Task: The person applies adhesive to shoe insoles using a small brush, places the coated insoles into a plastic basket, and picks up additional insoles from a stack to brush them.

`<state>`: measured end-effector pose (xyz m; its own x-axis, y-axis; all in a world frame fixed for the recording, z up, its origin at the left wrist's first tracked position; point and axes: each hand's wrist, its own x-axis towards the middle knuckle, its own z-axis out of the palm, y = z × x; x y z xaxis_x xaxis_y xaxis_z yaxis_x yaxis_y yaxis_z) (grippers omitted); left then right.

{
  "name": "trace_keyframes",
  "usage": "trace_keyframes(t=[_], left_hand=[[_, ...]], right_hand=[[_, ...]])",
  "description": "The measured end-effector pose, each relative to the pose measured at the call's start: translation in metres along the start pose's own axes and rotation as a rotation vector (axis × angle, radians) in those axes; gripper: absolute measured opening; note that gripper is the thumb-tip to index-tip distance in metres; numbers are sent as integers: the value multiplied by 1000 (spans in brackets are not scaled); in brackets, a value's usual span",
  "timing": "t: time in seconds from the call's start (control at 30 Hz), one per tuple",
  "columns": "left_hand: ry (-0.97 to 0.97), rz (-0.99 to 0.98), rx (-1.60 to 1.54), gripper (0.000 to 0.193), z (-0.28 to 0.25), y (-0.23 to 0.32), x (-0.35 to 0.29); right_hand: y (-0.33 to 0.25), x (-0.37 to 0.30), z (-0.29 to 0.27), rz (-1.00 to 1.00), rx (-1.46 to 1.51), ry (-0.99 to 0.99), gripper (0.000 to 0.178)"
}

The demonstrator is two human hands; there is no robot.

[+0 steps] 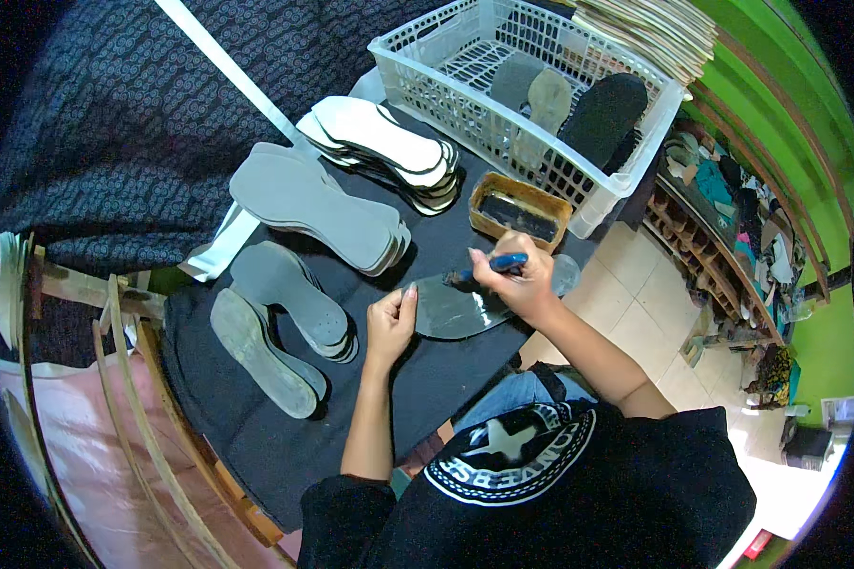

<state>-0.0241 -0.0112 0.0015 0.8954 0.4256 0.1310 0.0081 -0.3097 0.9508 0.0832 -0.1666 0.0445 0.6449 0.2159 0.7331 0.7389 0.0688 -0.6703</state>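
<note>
A grey shoe insole [446, 316] lies across the dark cloth in front of me, its top shiny and wet-looking. My left hand [389, 325] grips its left end, thumb along the edge. My right hand [525, 278] is closed round a brush [510, 262] with a blue handle; the dark bristles touch the insole's upper side. Part of the insole is hidden behind this hand. Just beyond stands an open rectangular tin [491, 224] with a worn yellow-brown rim and dark contents.
Left of my hands lie stacks of grey insoles [313, 204], white-topped insoles [384, 140] and smaller grey pieces [289, 296], plus a worn insole [256, 353]. A white perforated crate [446, 102] holding insoles stands at the back. Cluttered shelves [702, 237] line the right.
</note>
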Motion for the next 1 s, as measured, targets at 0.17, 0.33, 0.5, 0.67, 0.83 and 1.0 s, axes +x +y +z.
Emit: trace_keyframes(t=[0.17,0.33,0.5,0.67,0.83,1.0], left_hand=[[-37,-77,97,25,-4,0,-3],[57,112,25,26,7,1,0],[69,90,64,27,4,-2,-2],[103,87,52,30,6,2,-2],[61,98,49,31,6,-1,0],[62,92,50,32,4,2,-1]], right_hand=[[-12,-13,-13,18,23,-58,26],[1,9,0,-89,-77,-3,26],[-6,5,-1,-154,-144,-97,25],[-16,-9,-11,-150,-96,-123,25],[-5,6,5,-96,-60,15,25],[-10,4,4,-21,-55,-57,25]])
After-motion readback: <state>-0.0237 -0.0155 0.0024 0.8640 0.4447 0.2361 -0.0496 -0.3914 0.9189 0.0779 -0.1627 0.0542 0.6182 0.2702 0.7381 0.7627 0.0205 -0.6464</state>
